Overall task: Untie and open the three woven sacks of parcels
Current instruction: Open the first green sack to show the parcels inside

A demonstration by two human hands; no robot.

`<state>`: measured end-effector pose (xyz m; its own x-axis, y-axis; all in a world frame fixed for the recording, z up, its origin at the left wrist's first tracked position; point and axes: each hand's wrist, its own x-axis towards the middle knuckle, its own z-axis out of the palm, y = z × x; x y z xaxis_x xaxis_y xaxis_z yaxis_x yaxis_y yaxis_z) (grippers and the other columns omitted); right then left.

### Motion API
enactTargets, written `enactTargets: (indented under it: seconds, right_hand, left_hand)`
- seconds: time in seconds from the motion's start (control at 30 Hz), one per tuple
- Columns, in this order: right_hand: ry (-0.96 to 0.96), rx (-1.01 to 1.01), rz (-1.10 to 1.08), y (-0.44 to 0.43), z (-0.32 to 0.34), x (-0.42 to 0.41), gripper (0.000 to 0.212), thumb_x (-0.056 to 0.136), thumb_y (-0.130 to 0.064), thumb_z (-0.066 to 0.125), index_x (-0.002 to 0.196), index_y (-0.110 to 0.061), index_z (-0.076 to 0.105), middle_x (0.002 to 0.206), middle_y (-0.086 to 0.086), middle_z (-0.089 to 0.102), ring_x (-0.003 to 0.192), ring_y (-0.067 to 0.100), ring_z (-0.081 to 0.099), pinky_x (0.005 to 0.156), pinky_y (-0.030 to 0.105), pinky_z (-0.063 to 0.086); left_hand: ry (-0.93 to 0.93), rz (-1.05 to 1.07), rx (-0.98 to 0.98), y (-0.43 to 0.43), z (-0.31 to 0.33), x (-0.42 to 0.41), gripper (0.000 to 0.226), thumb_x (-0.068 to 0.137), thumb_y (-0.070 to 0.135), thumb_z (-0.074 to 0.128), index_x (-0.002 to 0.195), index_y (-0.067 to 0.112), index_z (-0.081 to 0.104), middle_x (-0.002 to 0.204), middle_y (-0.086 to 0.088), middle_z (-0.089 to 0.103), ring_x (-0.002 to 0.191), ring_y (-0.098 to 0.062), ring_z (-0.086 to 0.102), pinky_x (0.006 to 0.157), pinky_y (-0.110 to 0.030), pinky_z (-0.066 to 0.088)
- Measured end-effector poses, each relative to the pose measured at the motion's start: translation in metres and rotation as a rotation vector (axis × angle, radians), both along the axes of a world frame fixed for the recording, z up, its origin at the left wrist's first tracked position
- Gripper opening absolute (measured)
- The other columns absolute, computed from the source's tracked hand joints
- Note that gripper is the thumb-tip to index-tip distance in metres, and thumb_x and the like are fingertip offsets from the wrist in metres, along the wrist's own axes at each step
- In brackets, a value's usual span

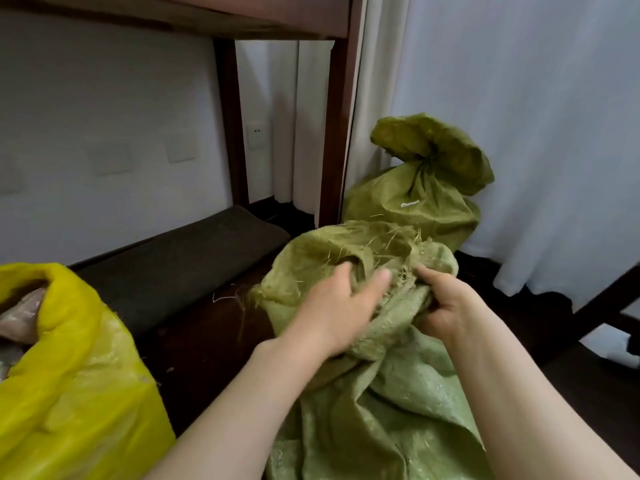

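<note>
Dark floor (207, 341) by a white curtain (519, 133). Green sack (381, 393) right in front, between both arms: soft, crinkly cloth, frayed stringy mouth. Right hand (446, 306) curled tight round the bunched neck. Left hand (332, 313) on the top fold, blurry; cannot tell if gripping. Likely floppy up top, heavy below, so best pulled at the loose rim. Behind, second green sack (415, 202) tied shut; far left, yellow sack (79, 393) open.

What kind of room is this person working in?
Probably a bedroom or dormitory, not a warehouse: a dark wooden bed-like frame stands by the wall, white curtains hang to the floor, and a household wall socket sits behind the frame.
</note>
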<state>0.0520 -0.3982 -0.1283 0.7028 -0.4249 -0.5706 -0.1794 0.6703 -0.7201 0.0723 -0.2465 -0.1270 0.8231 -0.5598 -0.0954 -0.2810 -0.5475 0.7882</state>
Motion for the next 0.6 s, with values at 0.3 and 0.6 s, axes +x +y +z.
enactTargets:
  seconds: [0.3, 0.6]
  right_hand:
    - [-0.178, 0.019, 0.214, 0.003, 0.012, -0.007, 0.019, 0.086, -0.018, 0.063, 0.094, -0.001, 0.067, 0.089, 0.018, 0.073, 0.076, 0.031, 0.072, 0.069, 0.048, 0.055]
    - [-0.096, -0.265, 0.176, -0.018, 0.011, -0.011, 0.032, 0.068, 0.014, 0.055, 0.1, 0.008, 0.06, 0.082, 0.021, 0.068, 0.068, 0.032, 0.07, 0.06, 0.047, 0.059]
  left_hand:
    - [-0.11, 0.404, -0.107, 0.019, 0.02, 0.031, 0.084, 0.071, 0.051, 0.047, 0.147, 0.025, 0.023, 0.136, -0.011, 0.047, 0.12, -0.029, 0.049, 0.1, -0.047, 0.042]
    - [0.208, -0.113, 0.511, 0.012, -0.022, 0.018, 0.111, 0.083, 0.023, 0.063, 0.14, 0.021, -0.034, 0.131, -0.008, 0.051, 0.106, -0.02, 0.056, 0.091, -0.028, 0.045]
